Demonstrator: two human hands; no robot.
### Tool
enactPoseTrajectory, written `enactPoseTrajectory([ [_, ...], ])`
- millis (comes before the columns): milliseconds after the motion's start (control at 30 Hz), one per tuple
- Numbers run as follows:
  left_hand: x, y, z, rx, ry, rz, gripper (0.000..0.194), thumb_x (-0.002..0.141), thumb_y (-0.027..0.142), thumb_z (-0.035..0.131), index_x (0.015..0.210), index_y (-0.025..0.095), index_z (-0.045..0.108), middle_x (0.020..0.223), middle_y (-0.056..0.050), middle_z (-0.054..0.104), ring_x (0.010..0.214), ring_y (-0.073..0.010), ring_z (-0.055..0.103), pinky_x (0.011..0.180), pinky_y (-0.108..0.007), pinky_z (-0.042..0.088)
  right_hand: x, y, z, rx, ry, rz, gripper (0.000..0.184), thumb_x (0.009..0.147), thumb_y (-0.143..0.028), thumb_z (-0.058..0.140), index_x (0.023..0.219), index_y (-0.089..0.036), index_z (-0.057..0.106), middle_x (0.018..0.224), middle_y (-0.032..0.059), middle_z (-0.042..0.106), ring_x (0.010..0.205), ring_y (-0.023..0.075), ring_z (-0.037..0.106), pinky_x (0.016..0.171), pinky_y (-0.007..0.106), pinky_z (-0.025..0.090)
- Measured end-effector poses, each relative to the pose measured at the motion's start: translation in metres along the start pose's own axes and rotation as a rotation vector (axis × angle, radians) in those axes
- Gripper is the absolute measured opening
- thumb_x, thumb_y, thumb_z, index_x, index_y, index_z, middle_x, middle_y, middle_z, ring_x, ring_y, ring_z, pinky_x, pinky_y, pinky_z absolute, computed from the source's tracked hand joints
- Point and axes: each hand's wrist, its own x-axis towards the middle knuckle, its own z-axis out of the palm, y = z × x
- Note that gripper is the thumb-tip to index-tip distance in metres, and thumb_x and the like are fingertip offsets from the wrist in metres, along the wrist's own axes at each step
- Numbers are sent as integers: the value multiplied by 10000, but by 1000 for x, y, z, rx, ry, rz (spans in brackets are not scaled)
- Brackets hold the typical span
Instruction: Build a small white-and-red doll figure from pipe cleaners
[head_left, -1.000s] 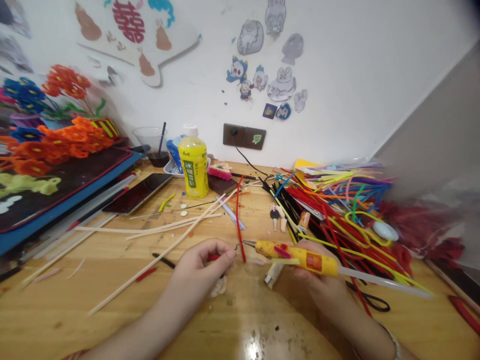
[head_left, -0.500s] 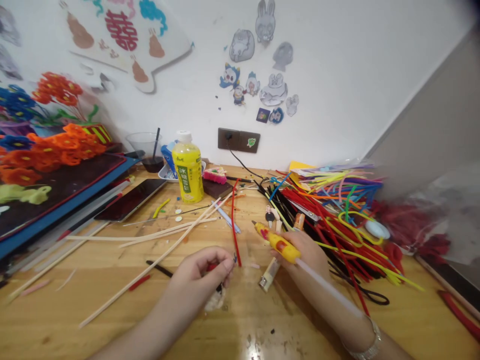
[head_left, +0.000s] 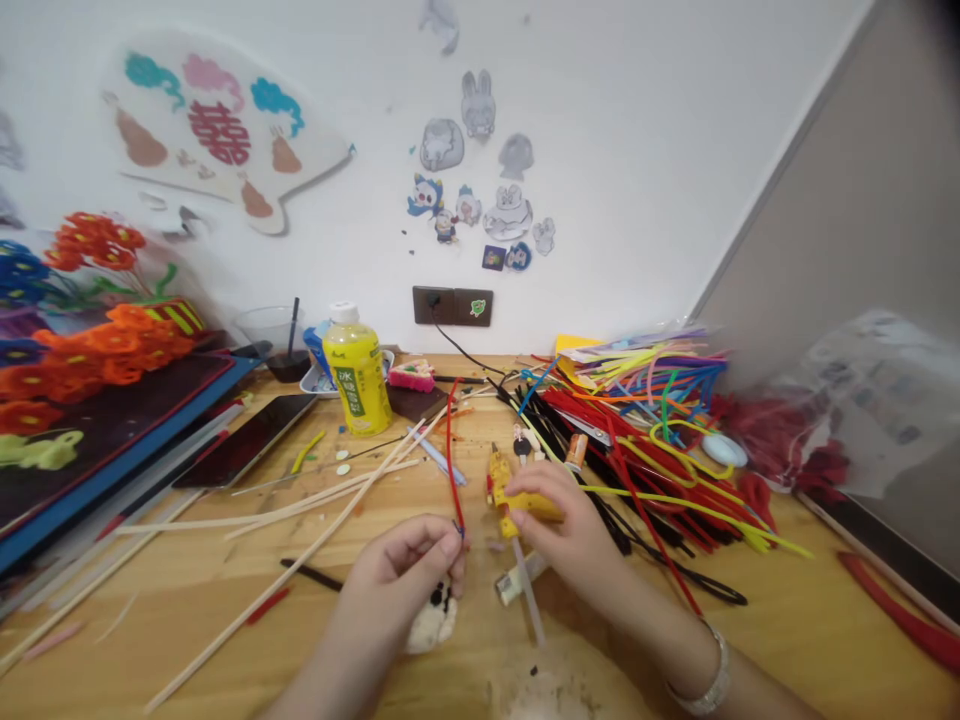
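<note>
My left hand (head_left: 405, 570) is closed in a pinch, thumb against fingers. A white fluffy piece with black spots (head_left: 431, 625) shows beneath it, and its upper part is hidden by the fingers. At my left fingertips is the lower end of a red pipe cleaner (head_left: 452, 450); whether it is gripped I cannot tell. My right hand (head_left: 570, 515) has its thumb and fingers around a yellow glue gun (head_left: 499, 488), whose nozzle points away from me. A whitish glue stick (head_left: 530, 592) sticks out of its rear. Partly under that stick lies a lighter (head_left: 514, 583).
A heap of coloured pipe cleaners (head_left: 660, 430) covers the right side. Pale sticks (head_left: 300, 520) cross the left, near a phone (head_left: 247, 440). Behind them stand a yellow drink bottle (head_left: 358, 375) and a cup (head_left: 285, 340). Orange fuzzy flowers (head_left: 97, 350) lie far left.
The glue gun has turned from pointing up-left to pointing away, and its glue stick now reaches toward me. More of the white fluffy piece shows. The camera view has shifted right and up.
</note>
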Motion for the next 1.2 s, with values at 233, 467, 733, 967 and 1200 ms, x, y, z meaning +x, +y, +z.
enactPoseTrajectory([
  [233, 3, -10, 13, 3, -90, -15, 426, 521, 552, 744, 516, 165, 565, 438, 52, 526, 395, -65, 406, 395, -180, 295, -12, -30, 16, 359, 81, -50, 127, 771, -329, 659, 778, -203, 677, 751, 21, 636, 743, 149, 592, 694, 272, 473],
  [467, 5, -15, 17, 12, -102, -24, 426, 536, 551, 740, 519, 164, 563, 438, 59, 517, 406, -60, 396, 404, -174, 289, -17, -27, 24, 378, 222, -50, 118, 776, -288, 654, 694, -203, 659, 671, 5, 626, 674, 139, 590, 629, 254, 466],
  [733, 6, -22, 12, -90, -153, -8, 302, 676, 452, 692, 686, 168, 591, 566, 39, 569, 536, -87, 485, 519, -184, 374, -14, -27, 16, 193, 240, -102, 136, 833, -263, 574, 730, -199, 635, 695, 19, 633, 698, 151, 591, 643, 267, 474],
  [967, 0, -28, 8, 77, -106, 191, 476, 496, 111, 731, 924, 212, 551, 828, 23, 572, 757, -137, 524, 648, -206, 425, -9, -24, -2, 21, 211, -253, 95, 848, -213, 560, 772, -192, 613, 728, 23, 647, 725, 153, 603, 685, 283, 479],
  [1200, 2, -37, -6, 429, -144, 389, 517, 617, 110, 667, 1071, 239, 458, 1097, -74, 591, 1065, -234, 543, 927, -354, 407, -10, -27, -11, -77, 119, -392, 111, 877, -204, 517, 815, -183, 607, 746, 26, 653, 716, 143, 590, 680, 279, 479],
])
